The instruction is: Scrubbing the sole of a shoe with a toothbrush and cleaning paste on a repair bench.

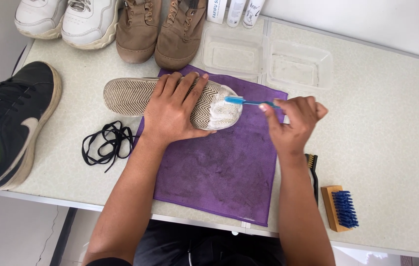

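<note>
Nearest you, your two bare forearms rise from the bottom edge, with your dark-clothed lap cut off below the table's (396, 148) speckled, pale top. To your right lies a wooden block brush (340, 208) with stiff blue bristles, and just beside it a thin black-handled brush (313, 173) whose head is partly hidden behind your right wrist. A purple cloth (224, 172), soft and napped with darker smudges, is spread flat between your arms and reaches nearly to the near table edge. A loose tangle of black lace (106, 144) rests to its left. Your left hand (172, 111) presses flat, fingers spread, on the upturned shoe (135, 96), which lies sole-up across the cloth's far left corner; its pale rubber sole shows a fine zigzag tread, and the toe is coated in white foam. Your palm covers the middle of the sole, and the upper is out of sight underneath. Your right hand (295, 120) is closed around a blue toothbrush (249, 102), its bristles touching the foamy toe. At the far left, a black sneaker (12, 123) is cropped by the frame. Beyond stand two clear plastic trays (268, 56), a brown suede pair (162, 29), a white pair (66, 19) and some bottles (234, 11), all cut off at the top.
</note>
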